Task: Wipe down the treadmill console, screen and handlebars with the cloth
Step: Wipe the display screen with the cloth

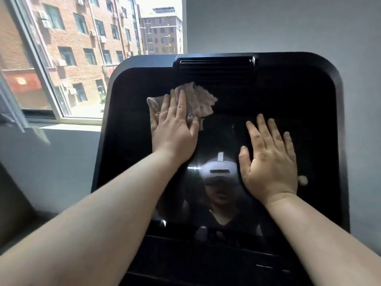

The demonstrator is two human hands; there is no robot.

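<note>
Bare forearms reach up from the bottom edge to the treadmill console (309, 83). Left hand (175, 129) lies flat, fingers spread, pressing the crumpled beige cloth (198, 100) against the upper left of the glossy screen (222, 137), just below the vent grille (216, 71). Right hand (270, 162) rests open and empty on the glass, probably bracing. Better to lift that palm, since it may smudge, and wipe in overlapping straight strokes downward. Handlebars are out of view.

Cloth (198, 102) mottled pinkish-tan, console (309, 96) glossy black, wall (268, 23) grey, bldg (82, 38) red brick.
</note>
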